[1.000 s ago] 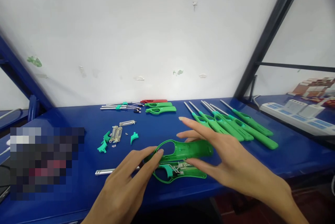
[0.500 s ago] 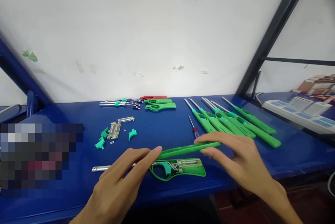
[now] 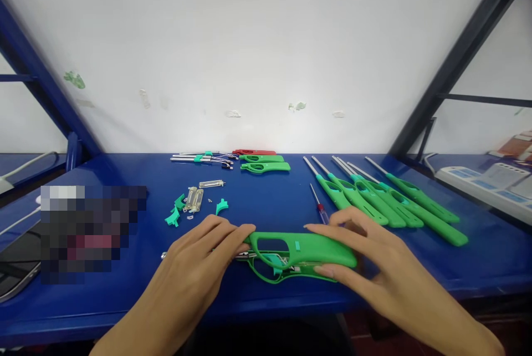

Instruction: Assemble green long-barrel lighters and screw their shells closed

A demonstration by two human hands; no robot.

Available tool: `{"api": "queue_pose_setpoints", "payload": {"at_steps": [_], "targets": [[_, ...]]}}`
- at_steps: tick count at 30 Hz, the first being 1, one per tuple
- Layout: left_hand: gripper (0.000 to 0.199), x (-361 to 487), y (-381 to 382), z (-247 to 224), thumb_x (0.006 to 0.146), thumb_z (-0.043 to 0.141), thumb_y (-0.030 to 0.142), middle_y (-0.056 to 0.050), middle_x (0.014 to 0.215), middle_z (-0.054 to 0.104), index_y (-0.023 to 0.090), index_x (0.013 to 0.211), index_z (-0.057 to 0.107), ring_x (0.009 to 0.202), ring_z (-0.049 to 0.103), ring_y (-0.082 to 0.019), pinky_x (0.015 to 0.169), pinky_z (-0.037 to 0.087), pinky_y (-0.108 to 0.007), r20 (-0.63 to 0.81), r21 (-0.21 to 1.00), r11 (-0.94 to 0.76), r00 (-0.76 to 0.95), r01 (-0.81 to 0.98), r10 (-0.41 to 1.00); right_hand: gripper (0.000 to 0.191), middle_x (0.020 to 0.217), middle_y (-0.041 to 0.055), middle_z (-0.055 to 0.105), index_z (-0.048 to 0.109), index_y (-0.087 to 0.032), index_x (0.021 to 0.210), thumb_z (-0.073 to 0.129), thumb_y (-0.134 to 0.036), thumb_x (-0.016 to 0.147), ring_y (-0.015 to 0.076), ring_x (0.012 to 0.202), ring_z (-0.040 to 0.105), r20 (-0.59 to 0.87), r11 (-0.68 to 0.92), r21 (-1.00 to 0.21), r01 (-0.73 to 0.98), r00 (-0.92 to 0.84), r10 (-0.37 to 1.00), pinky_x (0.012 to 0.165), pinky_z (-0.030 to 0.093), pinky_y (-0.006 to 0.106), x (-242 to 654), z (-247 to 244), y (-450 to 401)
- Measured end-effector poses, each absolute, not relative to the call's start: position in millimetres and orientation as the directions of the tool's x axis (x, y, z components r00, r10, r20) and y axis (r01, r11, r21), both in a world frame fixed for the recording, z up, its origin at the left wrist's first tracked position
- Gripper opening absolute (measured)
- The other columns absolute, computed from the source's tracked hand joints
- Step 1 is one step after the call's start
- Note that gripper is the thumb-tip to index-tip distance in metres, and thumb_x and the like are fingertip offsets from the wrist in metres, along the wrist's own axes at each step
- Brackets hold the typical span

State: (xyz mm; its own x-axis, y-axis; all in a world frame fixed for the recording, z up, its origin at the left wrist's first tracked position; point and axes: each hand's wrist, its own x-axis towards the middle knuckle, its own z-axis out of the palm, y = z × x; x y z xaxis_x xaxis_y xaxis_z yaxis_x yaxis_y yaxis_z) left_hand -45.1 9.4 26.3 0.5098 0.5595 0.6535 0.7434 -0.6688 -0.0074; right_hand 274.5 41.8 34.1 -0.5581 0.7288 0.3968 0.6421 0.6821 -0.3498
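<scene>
A green lighter shell half [image 3: 316, 246] lies over a second green shell half [image 3: 266, 277], offset toward the back. Between them show a teal trigger [image 3: 275, 263] and thin wires. My left hand [image 3: 203, 259] closes on the narrow front end of the upper half, over the metal tube [image 3: 242, 256]. With thumb and fingers, my right hand [image 3: 369, 256] grips the wide end of that upper half. The fuel tank inside is mostly covered. Just behind the right fingers lies a screwdriver [image 3: 321, 210] with a clear purple-red handle.
Assembled green lighters [image 3: 374, 201] lie to the right. At the back rest green shell halves [image 3: 266, 167], a red one [image 3: 253, 152] and metal tubes [image 3: 191, 159] with wires. Clear fuel tanks [image 3: 198, 199] and teal triggers [image 3: 173, 216] lie left. A power strip [image 3: 477, 184] stands far right.
The upper shell half has turned from edge-on to outer face up and come down over the lower half. Both hands moved with it. The view has shifted slightly left.
</scene>
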Motion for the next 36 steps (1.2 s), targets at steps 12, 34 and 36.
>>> {"api": "queue_pose_setpoints", "payload": {"at_steps": [12, 34, 36], "targets": [[0.029, -53, 12, 13, 0.110, 0.047, 0.009, -0.006, 0.113, 0.063, 0.023, 0.132, 0.061, 0.098, 0.055, -0.022, 0.082, 0.050, -0.034, 0.517, 0.142, -0.643, 0.497, 0.753, 0.697, 0.040, 0.143, 0.0029, 0.055, 0.049, -0.047, 0.153, 0.047, -0.046, 0.113, 0.0234, 0.128, 0.064, 0.171, 0.622, -0.361, 0.695, -0.606, 0.777, 0.111, 0.055, 0.044, 269, 34, 32], [0.028, -47, 9, 15, 0.112, 0.041, 0.015, -0.007, 0.112, 0.062, 0.019, 0.121, 0.068, 0.098, 0.056, -0.024, 0.085, 0.052, -0.036, 0.350, 0.205, -0.612, 0.527, 0.764, 0.774, 0.037, 0.142, -0.0005, 0.058, 0.058, -0.049, 0.146, 0.047, -0.056, 0.112, 0.0223, 0.131, 0.060, 0.065, 0.578, -0.448, 0.682, -0.620, 0.782, 0.116, 0.049, 0.042, 270, 26, 36], [0.029, -47, 9, 15, 0.113, 0.040, 0.015, -0.008, 0.112, 0.062, 0.019, 0.122, 0.068, 0.098, 0.056, -0.024, 0.085, 0.051, -0.037, 0.337, 0.203, -0.610, 0.530, 0.766, 0.778, 0.037, 0.142, -0.0005, 0.058, 0.059, -0.049, 0.146, 0.046, -0.056, 0.112, 0.0227, 0.132, 0.060, 0.060, 0.570, -0.445, 0.690, -0.613, 0.788, 0.116, 0.049, 0.043, 271, 26, 36]]}}
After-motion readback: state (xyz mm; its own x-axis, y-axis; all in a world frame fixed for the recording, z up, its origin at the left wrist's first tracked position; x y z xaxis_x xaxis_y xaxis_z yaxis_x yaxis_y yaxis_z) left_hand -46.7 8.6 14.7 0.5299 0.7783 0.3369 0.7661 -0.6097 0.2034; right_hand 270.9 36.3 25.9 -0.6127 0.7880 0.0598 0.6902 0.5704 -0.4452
